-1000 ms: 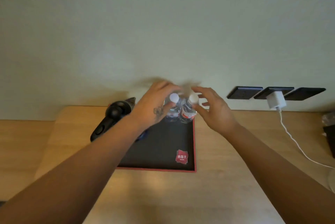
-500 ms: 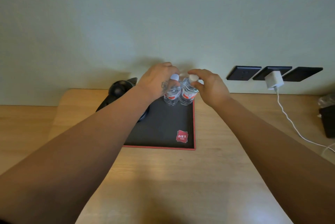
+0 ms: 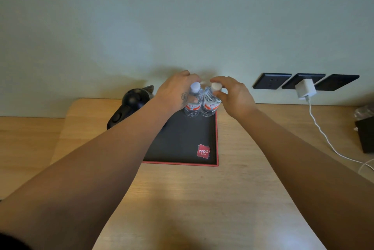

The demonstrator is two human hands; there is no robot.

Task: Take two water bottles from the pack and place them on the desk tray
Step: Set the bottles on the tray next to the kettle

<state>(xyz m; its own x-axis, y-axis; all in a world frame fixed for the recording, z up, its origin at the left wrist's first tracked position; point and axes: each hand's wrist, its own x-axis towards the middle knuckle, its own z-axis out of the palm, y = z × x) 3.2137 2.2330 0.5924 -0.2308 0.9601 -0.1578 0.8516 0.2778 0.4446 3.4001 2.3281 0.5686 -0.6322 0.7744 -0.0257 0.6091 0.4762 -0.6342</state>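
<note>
At the far right corner of the black tray (image 3: pixel 180 144), both water bottles are standing upright and touching, the left hand (image 3: pixel 174 93) curling around the left bottle (image 3: pixel 193 106) while the right hand (image 3: pixel 234 96) is pinching the right bottle (image 3: pixel 210 105) by its cap. Placement seems nearly done, and next both grips need loosening without tipping either bottle. The pack is lying out of view, and the left arm is hiding the tray's left edge.

Two small clear water bottles stand upright, side by side and touching, at the far right corner of my tray (image 3: pixel 182 148). The left bottle (image 3: pixel 193 106) and the right bottle (image 3: pixel 210 105) each have a white cap and a red and white label around the middle. The tray is flat and rectangular, black inside with a thin red rim and a red square logo near its front right corner. It lies on the wooden bench (image 3: pixel 202 199).
</note>
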